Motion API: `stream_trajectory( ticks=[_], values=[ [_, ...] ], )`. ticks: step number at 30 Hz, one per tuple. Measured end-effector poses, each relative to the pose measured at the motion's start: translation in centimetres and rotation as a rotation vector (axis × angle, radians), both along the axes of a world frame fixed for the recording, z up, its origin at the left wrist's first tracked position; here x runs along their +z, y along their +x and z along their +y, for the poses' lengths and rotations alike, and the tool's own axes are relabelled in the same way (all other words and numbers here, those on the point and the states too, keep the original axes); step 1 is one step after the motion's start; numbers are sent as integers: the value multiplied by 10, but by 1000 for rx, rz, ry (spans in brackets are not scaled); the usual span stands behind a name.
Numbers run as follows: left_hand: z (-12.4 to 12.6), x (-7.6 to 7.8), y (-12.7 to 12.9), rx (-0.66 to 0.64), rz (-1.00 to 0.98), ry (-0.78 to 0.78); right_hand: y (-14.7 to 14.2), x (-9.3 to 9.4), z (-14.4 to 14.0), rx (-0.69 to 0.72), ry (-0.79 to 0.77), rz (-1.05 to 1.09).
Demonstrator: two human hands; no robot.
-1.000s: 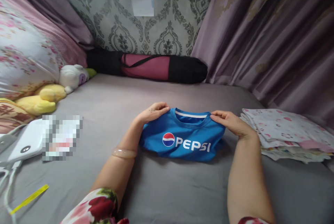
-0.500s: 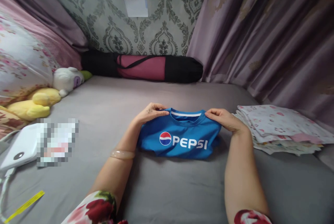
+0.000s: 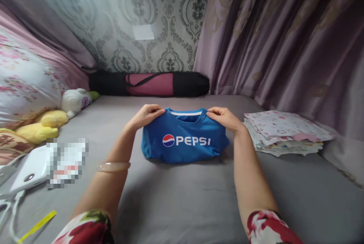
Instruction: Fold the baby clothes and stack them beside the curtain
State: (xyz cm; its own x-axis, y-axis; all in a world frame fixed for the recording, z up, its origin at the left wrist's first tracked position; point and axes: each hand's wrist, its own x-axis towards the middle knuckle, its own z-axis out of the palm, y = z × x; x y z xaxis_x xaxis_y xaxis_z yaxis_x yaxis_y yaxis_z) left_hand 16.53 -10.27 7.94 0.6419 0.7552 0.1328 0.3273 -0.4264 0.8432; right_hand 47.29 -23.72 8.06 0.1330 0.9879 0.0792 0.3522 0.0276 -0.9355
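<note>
Folded blue shirt [image 3: 184,138] with a white Pepsi logo lies on the grey bed sheet [image 3: 182,202], centre of view, collar side away from the person. Left hand [image 3: 147,114] pinches the shirt's left shoulder edge by the collar, fingers closed on the fabric. Right hand [image 3: 224,118] pinches the right shoulder edge the same way, thumb on top. Hands are apart, one at each side of the white-trimmed neckline, both clamped on the shirt. Top edge looks slightly raised off the sheet, lower part rests on it. Pale bangle [image 3: 113,166] on the left wrist, floral sleeves at both forearms.

Just right of the shirt, near the right hand but not touching: stack of folded floral cloths [image 3: 284,132]. Behind the shirt against the patterned wall: rolled pink mat in a black bag [image 3: 149,83]. Purple curtain [image 3: 278,35] on the right. Left side: floral pillow [image 3: 25,81], white plush toy [image 3: 75,100], yellow plush toy [image 3: 40,126], white device with cable [image 3: 27,166], a blurred-out patch beside it, yellow strip [image 3: 36,226] on the sheet near the bottom-left corner
</note>
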Motion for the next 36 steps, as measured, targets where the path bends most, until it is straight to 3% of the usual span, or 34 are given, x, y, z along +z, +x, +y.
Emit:
stream_trajectory(
  ticks=[5,10,14,16,19,22,26,29,32,36],
  values=[
    [14,48,-21,87,36,349,-16,44,15,17,193,-218],
    [2,115,-42,51,26,546,-23,107,16,23,426,-483],
    [-25,150,-54,310,-78,935,-32,144,5,-127,732,-628],
    [-31,154,-57,321,35,1082,-37,152,0,-121,766,-754],
    [-30,155,-59,291,238,1184,-41,158,-4,-102,765,-913],
    [-26,159,-57,486,113,1220,-42,163,-5,-231,855,-975],
    [-20,168,-49,310,212,1184,-37,170,-4,-194,772,-1128],
    [-15,170,-42,383,69,1222,-33,173,-3,-291,777,-1112],
    [-12,169,-36,225,202,1197,-30,172,-2,-214,651,-1176],
    [-5,167,-28,414,66,1179,-28,170,1,-316,698,-1092]
  ],
)
